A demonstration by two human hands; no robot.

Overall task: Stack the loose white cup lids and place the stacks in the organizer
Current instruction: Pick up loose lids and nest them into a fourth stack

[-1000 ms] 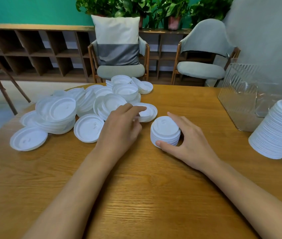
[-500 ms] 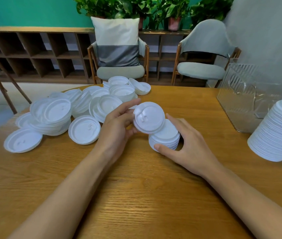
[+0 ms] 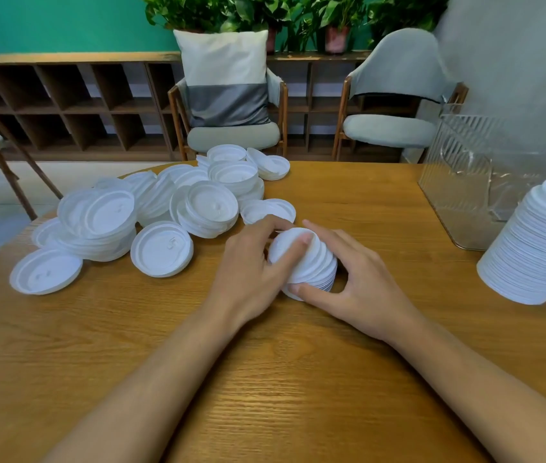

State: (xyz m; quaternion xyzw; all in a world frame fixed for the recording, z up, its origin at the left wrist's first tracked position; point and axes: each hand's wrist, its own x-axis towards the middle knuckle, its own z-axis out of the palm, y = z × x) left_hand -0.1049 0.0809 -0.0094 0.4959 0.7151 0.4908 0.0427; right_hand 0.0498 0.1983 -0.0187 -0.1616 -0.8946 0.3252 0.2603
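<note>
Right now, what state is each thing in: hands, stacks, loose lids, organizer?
small stack: on the table, leaning, gripped from both sides.
left hand: grips the small stack, thumb across its top lid.
right hand: curled round the small stack's side.
loose lids: heaped at left, some nested.
organizer: upright, no white lids visible inside.
tall stack: tilted, untouched, outside the organizer.

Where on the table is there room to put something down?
Bare wood lies between the small stack and the organizer, and on the near table below the loose lids. The far left is crowded with those lids; the tall stack fills the right edge.
</note>
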